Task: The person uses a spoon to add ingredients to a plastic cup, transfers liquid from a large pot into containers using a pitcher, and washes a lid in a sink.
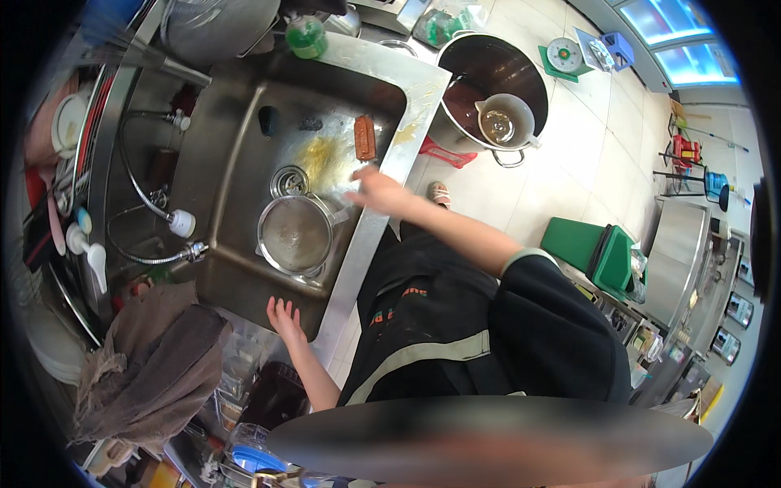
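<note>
My right hand (pixel 381 190), blurred, is over the sink's near rim with fingers apart and nothing visible in it. It is just beside a reddish-brown oblong block (pixel 365 138) in the stainless-steel sink (pixel 238 177). My left hand (pixel 285 317) hovers empty over the sink's lower end, fingers spread. Between the hands, a round metal-rimmed vessel (pixel 296 235), its inside greyish, stands on the basin floor beside the drain (pixel 290 182). Yellowish residue (pixel 320 155) lies by the drain. Farther up are a dark scouring pad (pixel 310 124) and a small dark object (pixel 267 121).
A large steel pot (pixel 464 131) holding dark liquid and a plastic jug (pixel 505 120) stands past the sink's end. A green bottle (pixel 306 38) is at the sink's corner. Hoses (pixel 137 177) run along the far side; a brown cloth (pixel 158 360) hangs at lower left. Green bins (pixel 586 250) stand behind.
</note>
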A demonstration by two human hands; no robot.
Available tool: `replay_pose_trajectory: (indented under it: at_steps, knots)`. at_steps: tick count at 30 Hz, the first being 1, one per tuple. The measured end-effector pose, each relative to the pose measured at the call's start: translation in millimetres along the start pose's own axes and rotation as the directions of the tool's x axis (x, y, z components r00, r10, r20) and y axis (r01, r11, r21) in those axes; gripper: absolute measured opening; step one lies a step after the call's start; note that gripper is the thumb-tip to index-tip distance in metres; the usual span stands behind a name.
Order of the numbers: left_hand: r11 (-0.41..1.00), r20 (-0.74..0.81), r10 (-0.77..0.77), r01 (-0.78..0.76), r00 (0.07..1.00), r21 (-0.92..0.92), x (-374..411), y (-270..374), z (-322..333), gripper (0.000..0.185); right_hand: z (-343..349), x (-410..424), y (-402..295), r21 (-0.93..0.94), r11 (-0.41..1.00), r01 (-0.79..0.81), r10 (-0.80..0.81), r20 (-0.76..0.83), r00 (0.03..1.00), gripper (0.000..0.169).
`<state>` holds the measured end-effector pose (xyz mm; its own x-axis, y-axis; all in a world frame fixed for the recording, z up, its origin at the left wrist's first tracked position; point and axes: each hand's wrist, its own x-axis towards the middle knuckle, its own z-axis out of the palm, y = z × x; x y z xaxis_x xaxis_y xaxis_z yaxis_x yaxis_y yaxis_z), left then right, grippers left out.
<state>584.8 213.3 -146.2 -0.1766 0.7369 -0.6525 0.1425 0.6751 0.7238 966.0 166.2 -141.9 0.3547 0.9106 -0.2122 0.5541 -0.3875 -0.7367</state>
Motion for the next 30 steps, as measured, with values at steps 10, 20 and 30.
replay_pose_trajectory:
  at_steps: [10, 20, 30]
  knots:
    - [0.986, -0.116, 0.102, -0.086, 0.988, 0.14, -62.0, -16.5, 75.6, 0.046, -204.0, -125.3, 401.9, -0.201, 0.673, -0.712, 0.54, -0.524, 0.659, 0.06]
    - [0.995, -0.272, 0.084, -0.067, 0.959, 0.072, -171.4, -49.4, 132.3, 0.045, -313.5, -107.4, 390.2, -0.28, 0.67, -0.687, 0.621, -0.297, 0.726, 0.038]
    - [0.993, -0.191, 0.045, -0.064, 0.981, -0.096, -185.9, -47.7, 144.4, 0.036, -497.2, -119.0, 174.9, 0.115, 0.918, -0.379, 0.395, -0.169, 0.903, 0.032]
